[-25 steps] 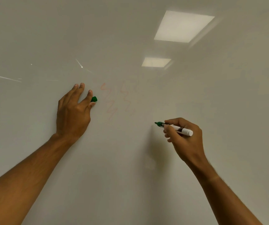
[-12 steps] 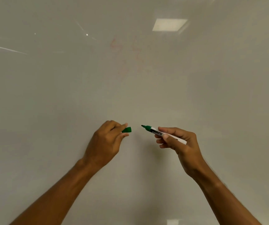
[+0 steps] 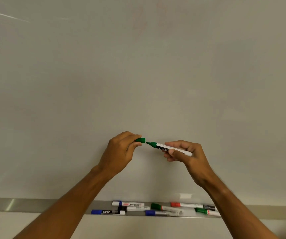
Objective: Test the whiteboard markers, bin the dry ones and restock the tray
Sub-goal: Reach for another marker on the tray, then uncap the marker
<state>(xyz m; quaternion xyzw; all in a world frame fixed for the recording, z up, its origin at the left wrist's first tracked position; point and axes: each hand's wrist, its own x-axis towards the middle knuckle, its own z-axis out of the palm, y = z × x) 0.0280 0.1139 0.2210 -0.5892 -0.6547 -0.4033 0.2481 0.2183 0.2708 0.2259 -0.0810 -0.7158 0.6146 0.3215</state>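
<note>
Seven capped markers lie in the tray [image 3: 26, 205], the metal ledge nearest the person at the foot of the whiteboard [image 3: 138, 83]: a blue-capped one [image 3: 108, 212] at the tray's front left, two more behind it, a green-capped one [image 3: 164, 207] and a blue one near the middle, a red-capped one [image 3: 192, 205] and another green one toward the right end. All lie roughly along the tray's length.

Above the tray's middle, both hands are raised in front of the board. The right hand [image 3: 187, 154] pinches the barrel of the green marker [image 3: 168, 147], whose long axis runs nearly level, its bare tip pointing left toward the other hand. The left hand [image 3: 121, 150] holds the green cap [image 3: 140, 140] between thumb and fingertips, the open mouth facing right. Tip and cap are just apart, with the cap sitting slightly higher than the tip; the coming move, by the look of it, is to line the two up and push the marker in. Neither hand is clearly nearer: they meet about midway above the tray.

Farther up the board, faint reddish scribbles [image 3: 138, 23] show near the top edge.

Compared with half a second ago, the gap between cap and tip has closed to almost nothing, and the view has tipped downward so that the tray has come into sight. A second ago the left hand was spread against the board beside the scribbles, well apart from the right.
</note>
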